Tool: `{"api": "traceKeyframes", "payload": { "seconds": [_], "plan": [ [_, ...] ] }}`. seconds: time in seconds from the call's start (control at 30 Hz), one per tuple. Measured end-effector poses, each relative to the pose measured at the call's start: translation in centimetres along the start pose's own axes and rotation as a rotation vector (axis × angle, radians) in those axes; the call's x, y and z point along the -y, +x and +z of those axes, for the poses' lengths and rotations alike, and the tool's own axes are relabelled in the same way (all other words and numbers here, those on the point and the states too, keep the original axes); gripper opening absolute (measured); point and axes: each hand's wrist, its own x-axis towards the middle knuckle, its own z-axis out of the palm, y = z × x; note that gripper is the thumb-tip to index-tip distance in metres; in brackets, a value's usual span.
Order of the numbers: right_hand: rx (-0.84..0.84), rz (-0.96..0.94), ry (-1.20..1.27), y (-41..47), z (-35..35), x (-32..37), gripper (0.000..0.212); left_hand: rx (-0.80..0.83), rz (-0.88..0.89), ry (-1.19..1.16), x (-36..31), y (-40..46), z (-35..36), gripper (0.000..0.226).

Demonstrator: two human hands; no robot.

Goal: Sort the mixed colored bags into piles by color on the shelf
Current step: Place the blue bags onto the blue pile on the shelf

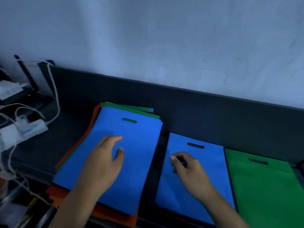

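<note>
Bags lie flat on the dark shelf [189, 116]: a mixed stack topped by a flat blue fabric bag [130, 145] toward its left end, then a lone blue bag [212, 163], then a green bag [266, 186] rightward. Left hand [103, 160] rests open-fingered on the stack; right hand [189, 168] hangs over the lone blue bag, fingers curled, grip contents unclear.
</note>
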Motion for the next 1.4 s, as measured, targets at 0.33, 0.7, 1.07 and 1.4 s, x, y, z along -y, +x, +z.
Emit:
{"api": "traceKeyframes", "payload": {
  "seconds": [0.33,0.7,1.07,1.4],
  "plan": [
    [-0.119,0.273,0.160,0.7,8.5,2.7,0.036,0.350,0.004,0.147,6.2,0.6,-1.7,0.059],
    [-0.211,0.361,0.353,0.0,7.4,3.4,0.012,0.433,-0.080,0.059,7.7,1.6,-3.1,0.065],
    [-0.237,0.364,0.374,-0.7,6.3,2.8,0.014,0.296,-0.025,0.227,8.8,2.1,-2.8,0.049],
    [-0.177,0.289,0.449,-1.1,4.6,3.1,0.026,0.341,-0.177,-0.442,5.8,2.9,-2.9,0.036]
  ]
}}
